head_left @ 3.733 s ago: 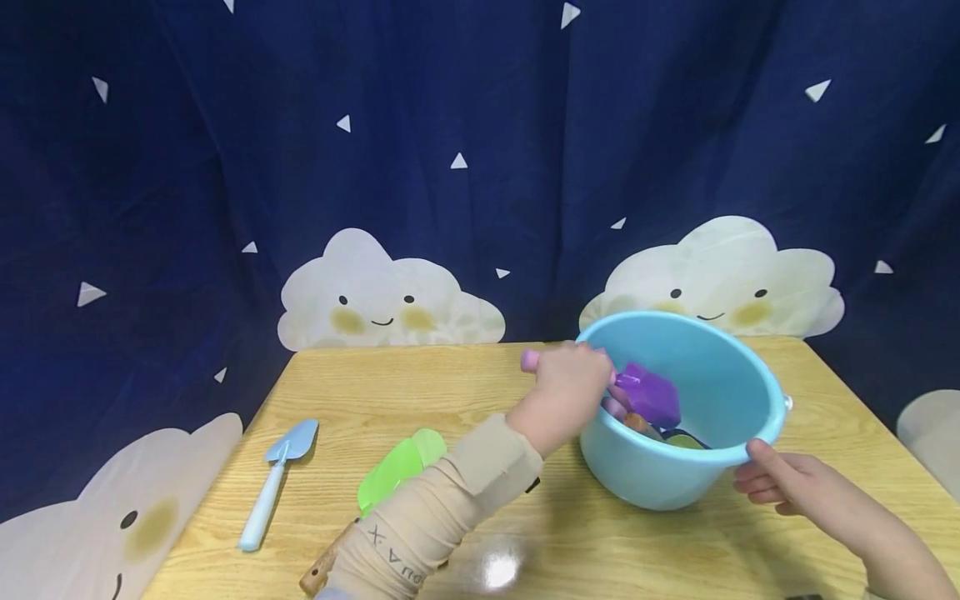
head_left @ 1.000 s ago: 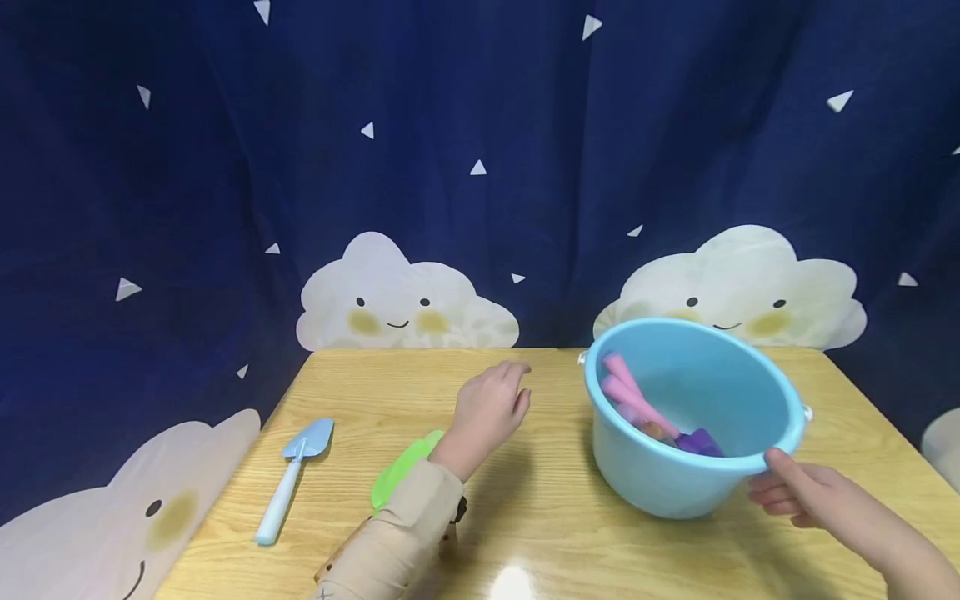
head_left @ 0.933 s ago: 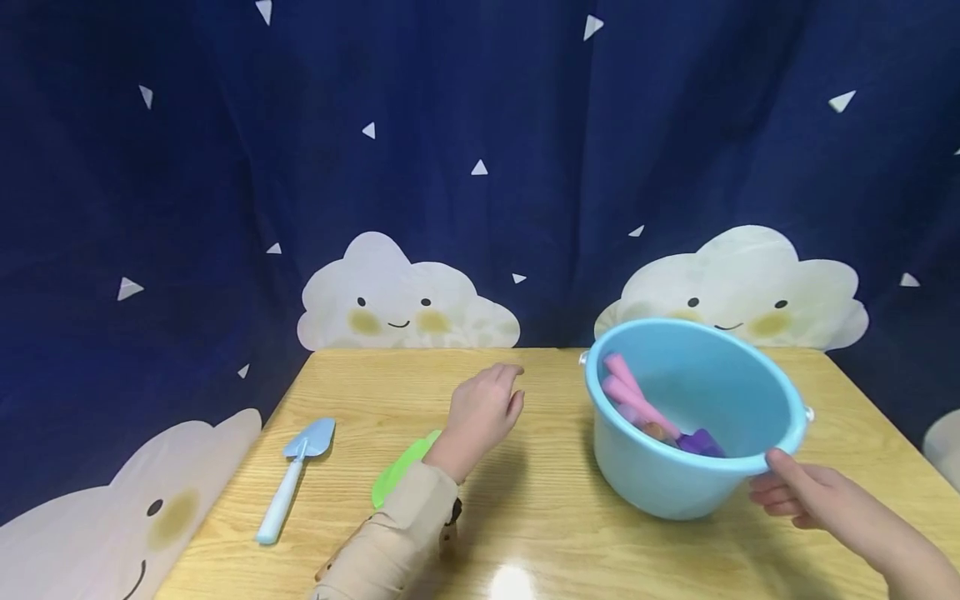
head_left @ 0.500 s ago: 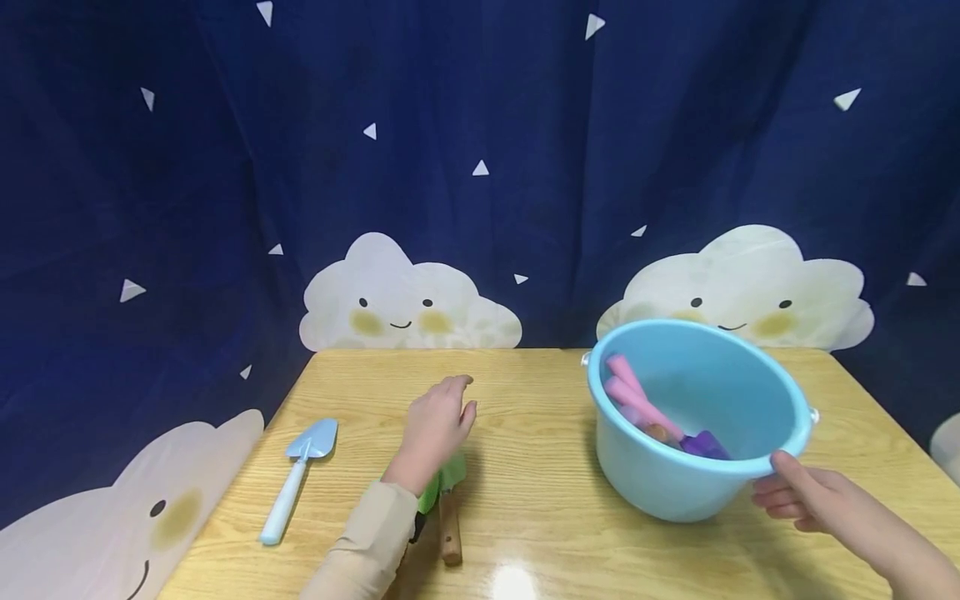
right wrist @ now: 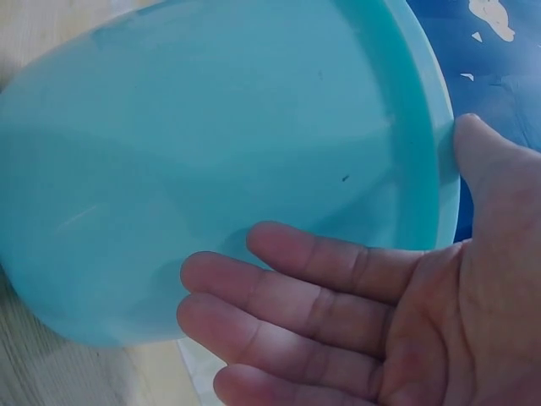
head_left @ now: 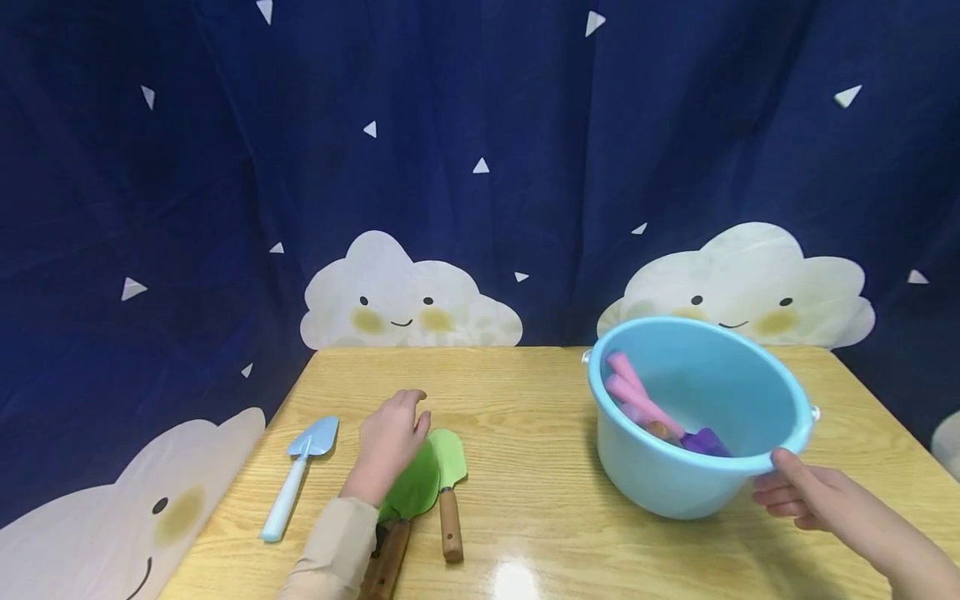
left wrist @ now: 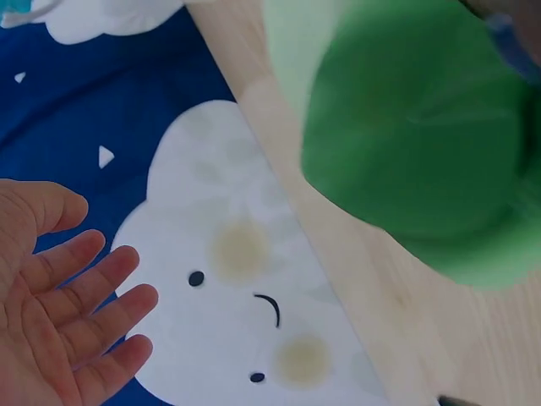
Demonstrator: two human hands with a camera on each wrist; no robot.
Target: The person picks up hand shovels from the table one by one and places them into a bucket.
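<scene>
My left hand (head_left: 390, 442), fingers loosely bent, hovers over the green garden tools and holds nothing. Below it, a dark green shovel (head_left: 417, 487) with a wooden handle shows partly; the hand and sleeve cover the rest. Close to its right lies a light green trowel (head_left: 450, 457) with a wooden handle. My right hand (head_left: 821, 498) holds a light blue bucket (head_left: 675, 492) at its near right rim, thumb on the rim and fingers along the outer wall. Inside the bucket lie pink-handled tools (head_left: 637, 400), one with a purple blade (head_left: 705, 443).
A light blue trowel (head_left: 285, 498) lies on the left of the wooden table (head_left: 540, 467). Behind the table hangs a dark blue curtain (head_left: 450, 108) with white triangles. Smiling cloud cutouts (head_left: 405, 312) stand along the table's back and left edges.
A purple-bladed tool that my left hand held earlier is now in the bucket. That hand has since moved left over the green tools, uncovering the light green trowel. My right hand stays at the rim.
</scene>
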